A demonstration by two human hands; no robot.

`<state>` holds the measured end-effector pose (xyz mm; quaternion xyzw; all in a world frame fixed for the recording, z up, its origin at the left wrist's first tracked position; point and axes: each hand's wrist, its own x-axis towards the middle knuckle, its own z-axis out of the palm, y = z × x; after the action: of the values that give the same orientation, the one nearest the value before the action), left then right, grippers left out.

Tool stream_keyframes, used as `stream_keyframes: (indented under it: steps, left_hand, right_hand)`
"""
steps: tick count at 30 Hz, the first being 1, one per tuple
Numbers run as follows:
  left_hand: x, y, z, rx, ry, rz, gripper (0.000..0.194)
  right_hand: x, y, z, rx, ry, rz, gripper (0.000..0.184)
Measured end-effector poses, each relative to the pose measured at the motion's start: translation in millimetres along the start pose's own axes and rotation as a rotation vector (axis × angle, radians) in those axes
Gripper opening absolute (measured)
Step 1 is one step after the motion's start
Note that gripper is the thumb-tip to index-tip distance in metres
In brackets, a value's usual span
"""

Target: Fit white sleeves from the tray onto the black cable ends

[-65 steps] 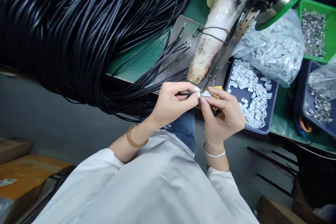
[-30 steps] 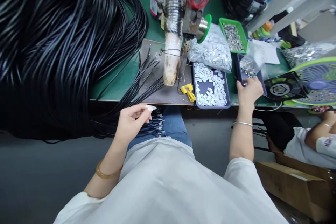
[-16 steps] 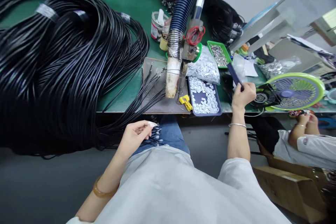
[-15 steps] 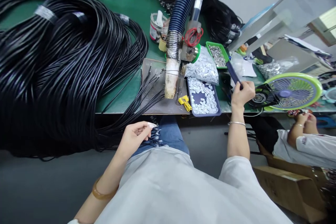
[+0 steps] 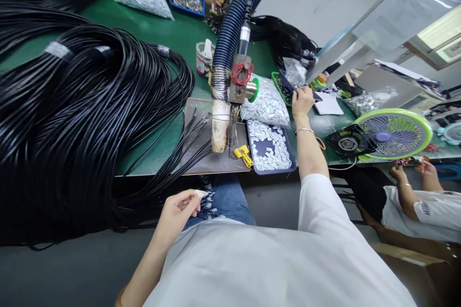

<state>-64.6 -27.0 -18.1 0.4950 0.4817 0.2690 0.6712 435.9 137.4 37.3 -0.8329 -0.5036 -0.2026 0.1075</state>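
Note:
My left hand [image 5: 179, 211] is closed in a pinch over my lap, with white material at the fingertips. I cannot tell whether this is a finger cover or a held piece. Beside it, black cable ends with small pale tips [image 5: 209, 208] lie across my jeans. On the right, my right hand [image 5: 303, 101] grips the edge of a dark blue tray [image 5: 314, 96], which lies partly over a green tray [image 5: 277, 84] of small parts. A clear plastic bag [image 5: 295, 72] rests by the dark tray. Nearer me stands another dark tray [image 5: 274, 171] of small white pieces.
Large coils of black cable [image 5: 90, 120] fill the left side. A ribbed hose [image 5: 236, 19] and a metal nozzle hang over the brown board [image 5: 230, 168], near a yellow tool [image 5: 244, 155]. A bag of white pieces [image 5: 266, 103], a green fan [image 5: 392, 134] and co-workers surround the bench.
My right hand has moved forward and left with the dark blue tray, bringing it over the green tray. My left hand keeps its pinch over my lap. The head view has tilted up.

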Motion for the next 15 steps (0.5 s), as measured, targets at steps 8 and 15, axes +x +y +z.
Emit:
stream_keyframes:
  steps: [8, 15]
  left_hand:
    - [1.2, -5.0, 18.5, -0.016, -0.018, -0.031, 0.022]
    - [1.0, -3.6, 31.9, -0.027, -0.078, -0.076, 0.023]
  right_hand:
    - [0.4, -6.4, 26.3, -0.015, -0.113, -0.022, 0.031]
    - [-12.1, -0.4, 18.1, -0.093, -0.147, -0.072, 0.032]
